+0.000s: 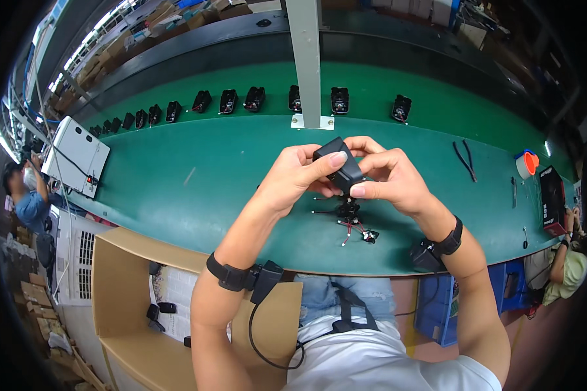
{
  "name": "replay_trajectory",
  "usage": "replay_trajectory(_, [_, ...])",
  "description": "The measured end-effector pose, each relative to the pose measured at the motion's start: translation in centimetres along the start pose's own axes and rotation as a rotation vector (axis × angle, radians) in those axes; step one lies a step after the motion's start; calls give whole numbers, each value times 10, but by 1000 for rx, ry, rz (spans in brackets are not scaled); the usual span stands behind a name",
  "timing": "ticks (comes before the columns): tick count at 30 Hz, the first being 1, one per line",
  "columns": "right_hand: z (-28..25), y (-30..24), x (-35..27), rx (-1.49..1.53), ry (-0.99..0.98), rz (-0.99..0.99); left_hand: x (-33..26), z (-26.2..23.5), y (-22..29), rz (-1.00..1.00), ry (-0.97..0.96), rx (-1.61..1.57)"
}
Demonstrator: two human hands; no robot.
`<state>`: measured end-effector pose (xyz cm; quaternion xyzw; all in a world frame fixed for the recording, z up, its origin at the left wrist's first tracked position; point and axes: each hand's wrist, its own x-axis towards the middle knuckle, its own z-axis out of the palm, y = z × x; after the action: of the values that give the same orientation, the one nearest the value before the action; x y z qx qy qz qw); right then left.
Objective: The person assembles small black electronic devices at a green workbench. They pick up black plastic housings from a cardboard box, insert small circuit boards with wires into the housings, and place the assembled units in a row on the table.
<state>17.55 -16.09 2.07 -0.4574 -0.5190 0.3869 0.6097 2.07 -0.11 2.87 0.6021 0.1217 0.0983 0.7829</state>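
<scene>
Between my two hands, above the green bench, is a black plastic housing (343,168), tilted. My left hand (304,171) grips its left side, with the thumb lying across the top face. On the other side my right hand (391,174) holds the lower right edge between thumb and curled fingers. Just below the hands, on the bench, lies a small cluster of black parts (347,210) with red and black wires. A little nearer to me is another small black part (370,236) with wire ends. The underside of the housing is hidden.
A row of black housings (254,99) stands on the green belt behind a grey post (304,58). Pliers (466,160), an orange-and-white cup (527,164) and a black box (553,199) are at right. An open carton (127,313) stands lower left. Other people are at both sides.
</scene>
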Motion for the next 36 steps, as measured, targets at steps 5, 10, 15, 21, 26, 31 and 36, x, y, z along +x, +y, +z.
replay_trajectory(5, [12,5,0,279,13,97,-6,-5,-2,-117,12,75])
replay_trajectory(10, [13,9,-3,469,104,259,-2,5,1,-156,104,323])
replay_trajectory(15, [-38,-3,16,-832,61,-286,-18,-10,20,-32,286,1188])
replay_trajectory(21, [-212,5,-1,-1593,195,308,-22,-26,15,-480,-29,1568])
replay_trajectory(26, [-261,22,-20,-1661,167,519,-20,-20,11,-559,-125,1622])
replay_trajectory(31, [-263,24,-19,-1743,159,518,-18,-29,5,-468,-113,1607])
replay_trajectory(36, [-216,20,-10,-1856,345,407,-18,-39,-1,-361,-76,1640])
